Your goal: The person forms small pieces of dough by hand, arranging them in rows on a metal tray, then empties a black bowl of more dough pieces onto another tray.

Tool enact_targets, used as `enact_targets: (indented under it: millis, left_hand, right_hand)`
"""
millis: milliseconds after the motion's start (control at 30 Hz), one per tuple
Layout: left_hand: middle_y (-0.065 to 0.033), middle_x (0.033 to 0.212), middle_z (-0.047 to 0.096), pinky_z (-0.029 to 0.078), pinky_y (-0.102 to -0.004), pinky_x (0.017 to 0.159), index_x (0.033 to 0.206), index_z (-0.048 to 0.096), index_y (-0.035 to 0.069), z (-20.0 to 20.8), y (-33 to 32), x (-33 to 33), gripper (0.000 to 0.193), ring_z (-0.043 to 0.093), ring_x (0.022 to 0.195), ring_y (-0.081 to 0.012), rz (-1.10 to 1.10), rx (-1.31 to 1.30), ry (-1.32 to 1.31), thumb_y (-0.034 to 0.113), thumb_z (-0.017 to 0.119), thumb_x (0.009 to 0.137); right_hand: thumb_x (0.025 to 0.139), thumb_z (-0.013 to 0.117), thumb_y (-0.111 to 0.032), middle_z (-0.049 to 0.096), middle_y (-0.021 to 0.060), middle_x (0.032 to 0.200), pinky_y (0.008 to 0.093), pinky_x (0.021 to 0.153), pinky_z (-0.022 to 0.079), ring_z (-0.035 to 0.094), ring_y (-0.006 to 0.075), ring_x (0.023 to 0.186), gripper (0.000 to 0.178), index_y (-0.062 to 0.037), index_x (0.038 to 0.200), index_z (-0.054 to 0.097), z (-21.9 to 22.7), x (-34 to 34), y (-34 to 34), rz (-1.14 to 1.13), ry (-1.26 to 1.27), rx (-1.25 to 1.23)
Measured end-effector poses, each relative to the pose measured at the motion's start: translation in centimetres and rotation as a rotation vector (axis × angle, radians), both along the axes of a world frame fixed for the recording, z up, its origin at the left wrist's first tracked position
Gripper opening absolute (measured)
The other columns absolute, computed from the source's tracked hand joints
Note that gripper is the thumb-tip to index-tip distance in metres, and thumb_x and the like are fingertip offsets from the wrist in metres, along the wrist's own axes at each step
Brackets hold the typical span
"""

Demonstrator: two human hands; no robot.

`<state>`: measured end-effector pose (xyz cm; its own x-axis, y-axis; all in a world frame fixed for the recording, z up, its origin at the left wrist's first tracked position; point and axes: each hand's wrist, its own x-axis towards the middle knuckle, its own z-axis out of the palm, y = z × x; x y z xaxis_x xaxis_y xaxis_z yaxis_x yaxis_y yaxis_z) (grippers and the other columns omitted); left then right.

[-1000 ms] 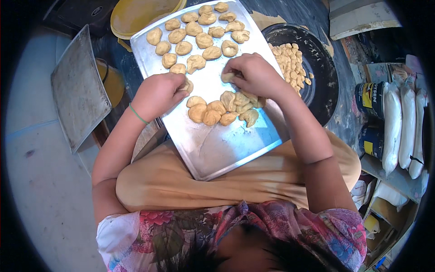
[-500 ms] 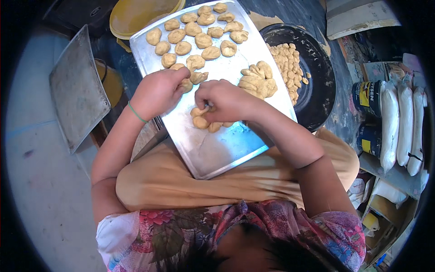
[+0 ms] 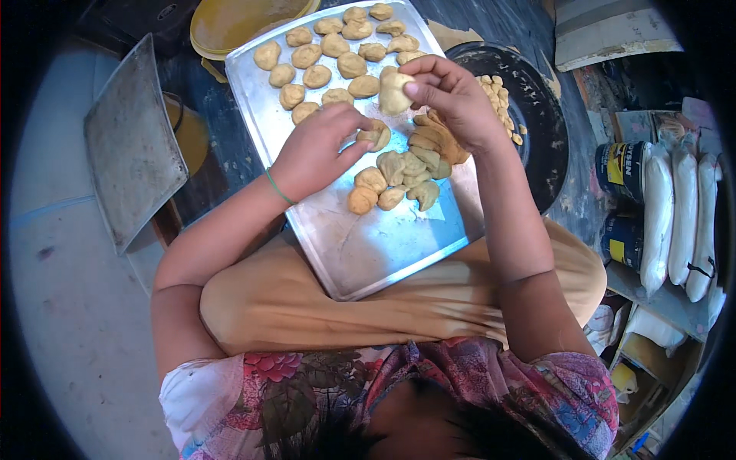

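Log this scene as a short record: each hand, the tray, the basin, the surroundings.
Left hand: pinching a tan dough piece over the tray
Right hand: holding a paler dough piece between thumb and fingers
Tray: metal, partly on the person's lap; spaced dough lumps at the far end, clustered flattened pieces nearer the person
Basin: black, round, right of the tray, with small dough bits inside
Surroundings: yellow container beyond the tray; long white packages at right
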<state>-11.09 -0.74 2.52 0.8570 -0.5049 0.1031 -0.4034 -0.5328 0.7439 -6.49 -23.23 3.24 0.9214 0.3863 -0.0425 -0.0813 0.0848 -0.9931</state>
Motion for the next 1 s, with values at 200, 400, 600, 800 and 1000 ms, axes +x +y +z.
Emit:
enact_targets:
  millis: [200, 400, 600, 800, 1000]
  left_hand:
    - [-0.0022, 0.09, 0.058, 0.042, -0.0353, 0.078, 0.095, 0.064, 0.011, -2.3, -1.5, 1.0, 0.02, 0.056, 0.092, -0.0219, -0.172, 0.207, -0.518, 0.02, 0.065, 0.078]
    - [-0.0002, 0.084, 0.06, 0.039, -0.0348, 0.078, 0.091, 0.063, 0.012, -2.3, -2.0, 2.5, 0.014, 0.056, 0.089, -0.0195, -0.145, 0.435, -0.65, 0.014, 0.057, 0.079]
    - [-0.0031, 0.105, 0.061, 0.038, -0.0373, 0.086, 0.103, 0.063, 0.01, -2.1, -3.7, 2.8, 0.021, 0.055, 0.099, -0.0218, -0.084, 0.385, -0.542, 0.013, 0.057, 0.083]
    - [-0.0066, 0.12, 0.058, 0.034, -0.0384, 0.09, 0.102, 0.063, 0.008, -3.2, -4.7, 4.0, 0.025, 0.048, 0.116, -0.0218, -0.278, 0.347, -0.557, 0.011, 0.055, 0.079]
    - [-0.0082, 0.122, 0.056, 0.031, -0.0435, 0.097, 0.104, 0.065, 0.008, 0.1, -2.3, 3.0, 0.023, 0.047, 0.119, -0.0246, -0.262, 0.339, -0.419, 0.014, 0.06, 0.083]
  right_hand:
    - [0.082, 0.07, -0.018, 0.065, 0.0061, 0.086, 0.0291, 0.07, 0.049, 0.062, 0.0152, 0.076, 0.024, -0.0035, 0.099, 0.066, -2.4, 0.7, -1.4, -0.037, -0.255, -0.79]
    - [0.076, 0.071, -0.014, 0.064, 0.0101, 0.089, 0.0335, 0.075, 0.049, 0.062, 0.0222, 0.084, 0.025, -0.0014, 0.097, 0.065, -1.1, -0.1, -4.7, 0.109, -0.444, -1.034]
    - [0.077, 0.069, -0.009, 0.062, 0.0027, 0.081, 0.027, 0.07, 0.047, 0.057, 0.0109, 0.077, 0.014, -0.0026, 0.088, 0.063, -0.6, 0.6, -6.2, 0.184, -0.122, -0.732]
    - [0.086, 0.067, -0.013, 0.061, -0.0036, 0.084, 0.0198, 0.065, 0.044, 0.053, 0.0037, 0.071, 0.016, -0.0046, 0.099, 0.063, -3.9, 1.9, -6.8, -0.242, -0.039, -0.313]
    - [0.077, 0.073, -0.012, 0.063, 0.0027, 0.093, 0.0261, 0.072, 0.048, 0.057, 0.0093, 0.081, 0.041, -0.0091, 0.117, 0.063, -2.5, 2.3, -5.7, 0.024, -0.262, -0.77]
